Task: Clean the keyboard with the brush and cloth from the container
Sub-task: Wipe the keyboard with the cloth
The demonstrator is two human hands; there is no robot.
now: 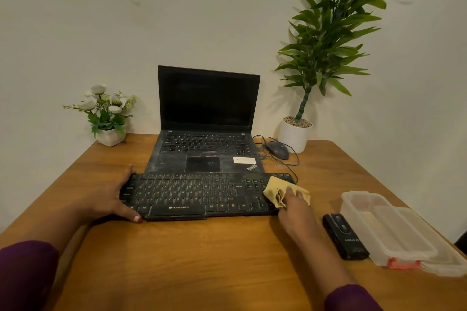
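The dusty Zebronics keyboard (192, 195) lies on the wooden desk (202, 260) against an open ThinkPad laptop (207, 134). The left hand (115, 197) clasps its left end, while the right hand (294, 203) presses a bunched yellow cloth (274, 190) onto the number keys. To the right lie a black oblong object (345, 236) and the clear plastic container (366, 212).

plain off-white wall (101, 20), wooden table (189, 260) against it, tall potted plant (323, 43) at back right, small flower pot (110, 136) back left, soft dim light
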